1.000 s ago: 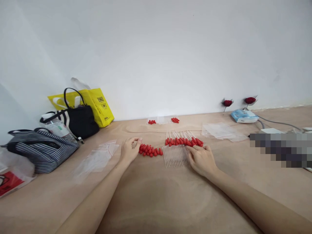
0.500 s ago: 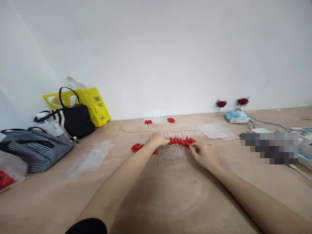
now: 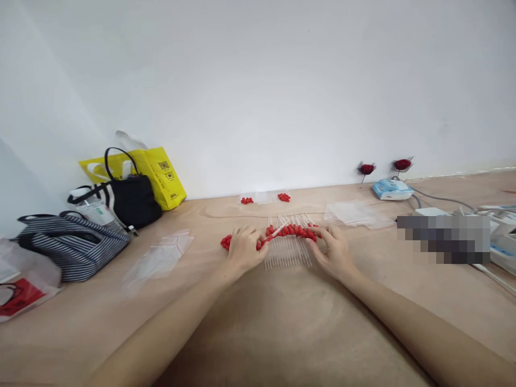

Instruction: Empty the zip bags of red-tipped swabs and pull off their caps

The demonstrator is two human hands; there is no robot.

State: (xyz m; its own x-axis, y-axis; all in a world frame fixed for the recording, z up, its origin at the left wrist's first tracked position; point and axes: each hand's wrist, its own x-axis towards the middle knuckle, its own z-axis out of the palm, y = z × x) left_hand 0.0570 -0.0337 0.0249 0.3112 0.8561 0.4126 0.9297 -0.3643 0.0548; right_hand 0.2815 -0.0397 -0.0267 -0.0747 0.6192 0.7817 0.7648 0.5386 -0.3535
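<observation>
Many thin clear sticks [image 3: 287, 253] lie side by side on the table, with a row of red oval pieces [image 3: 292, 230] across their middle. My left hand [image 3: 245, 248] is at the left end of the row. Its thumb and fingers are closed on a red-tipped stick [image 3: 278, 231] that slants up to the right. My right hand [image 3: 334, 248] curls round the right end of the row, thumb in front and fingers behind, gripping the red pieces there. A small pile of red pieces [image 3: 226, 242] lies left of my left hand, partly hidden by it.
Clear plastic bags lie at the left [image 3: 161, 255] and right [image 3: 357, 214]. Two small red heaps, one left [image 3: 246, 200] and one right [image 3: 284, 197], rest near the wall. Handbags, a yellow bag [image 3: 171, 183], a blue tissue pack [image 3: 392, 190] and cables stand around the edges.
My left hand has drawn back to the left from the row and now holds a slanted red-tipped stick. My right hand has moved slightly and curled round the row's right end.
</observation>
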